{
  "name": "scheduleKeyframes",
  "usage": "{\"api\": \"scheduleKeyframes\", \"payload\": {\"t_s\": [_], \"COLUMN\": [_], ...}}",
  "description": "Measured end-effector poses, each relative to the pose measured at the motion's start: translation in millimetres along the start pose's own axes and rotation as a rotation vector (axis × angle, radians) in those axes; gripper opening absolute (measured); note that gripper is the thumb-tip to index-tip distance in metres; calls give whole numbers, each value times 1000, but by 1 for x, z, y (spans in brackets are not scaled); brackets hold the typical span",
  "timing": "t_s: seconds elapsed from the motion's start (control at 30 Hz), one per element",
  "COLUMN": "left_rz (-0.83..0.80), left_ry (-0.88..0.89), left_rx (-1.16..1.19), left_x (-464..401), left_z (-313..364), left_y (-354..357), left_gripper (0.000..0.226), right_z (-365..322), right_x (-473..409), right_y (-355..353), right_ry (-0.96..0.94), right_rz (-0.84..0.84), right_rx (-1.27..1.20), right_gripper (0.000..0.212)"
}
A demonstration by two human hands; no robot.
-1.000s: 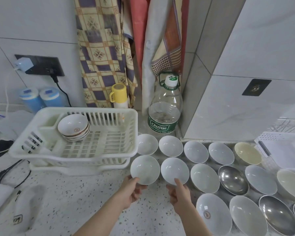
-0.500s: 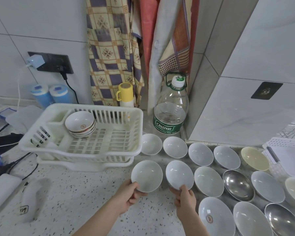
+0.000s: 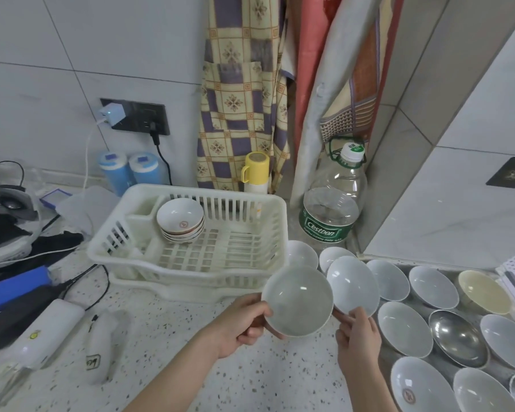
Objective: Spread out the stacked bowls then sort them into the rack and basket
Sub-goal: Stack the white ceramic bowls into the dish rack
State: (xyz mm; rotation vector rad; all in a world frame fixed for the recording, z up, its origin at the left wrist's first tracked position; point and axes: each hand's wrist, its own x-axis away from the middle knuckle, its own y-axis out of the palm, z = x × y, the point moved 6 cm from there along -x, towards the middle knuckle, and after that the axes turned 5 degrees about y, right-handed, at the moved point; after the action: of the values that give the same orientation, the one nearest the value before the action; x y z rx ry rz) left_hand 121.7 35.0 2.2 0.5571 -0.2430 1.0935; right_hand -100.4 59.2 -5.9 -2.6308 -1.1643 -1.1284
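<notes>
My left hand [image 3: 242, 322] grips the near rim of a white bowl [image 3: 298, 301], held above the counter just in front of the white plastic rack [image 3: 191, 272]. My right hand [image 3: 358, 334] pinches the near rim of a second white bowl [image 3: 353, 283], tilted and lifted beside the first. Inside the rack at the back sits a small stack of red-marked bowls [image 3: 181, 220]. To the right, several white and steel bowls [image 3: 405, 328] are spread over the counter.
A large water bottle [image 3: 333, 203] and a yellow cup [image 3: 256, 173] stand behind the rack. Cables, a blue box [image 3: 15, 288] and white devices [image 3: 48, 334] lie at the left. A tiled wall corner rises at the right.
Both hands have lifted their bowls off the counter and moved them up and toward the rack. The view has shifted so the rack sits closer to the middle.
</notes>
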Motion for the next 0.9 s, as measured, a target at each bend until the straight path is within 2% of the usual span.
{"api": "scheduleKeyframes", "payload": {"t_s": [0.3, 0.4, 0.5, 0.63, 0.73, 0.9], "left_rz": [151, 216, 272, 326, 390, 472], "left_ry": [140, 174, 202, 216, 234, 305], "left_rx": [69, 103, 120, 18, -42, -74], "left_x": [39, 49, 56, 61, 57, 44], "left_z": [50, 55, 62, 76, 87, 107], "left_y": [-89, -126, -156, -190, -211, -235], "left_gripper": [18, 22, 21, 23, 26, 28], "right_z": [-4, 8, 20, 29, 34, 44], "right_x": [42, 45, 43, 32, 16, -8], "right_y": [93, 126, 159, 202, 229, 255], "right_ry": [-150, -183, -221, -294, -266, -237], "right_rz": [-181, -211, -226, -214, -216, -211], "right_rx": [106, 244, 401, 581, 737, 891], "right_gripper": [15, 10, 15, 15, 25, 26]}}
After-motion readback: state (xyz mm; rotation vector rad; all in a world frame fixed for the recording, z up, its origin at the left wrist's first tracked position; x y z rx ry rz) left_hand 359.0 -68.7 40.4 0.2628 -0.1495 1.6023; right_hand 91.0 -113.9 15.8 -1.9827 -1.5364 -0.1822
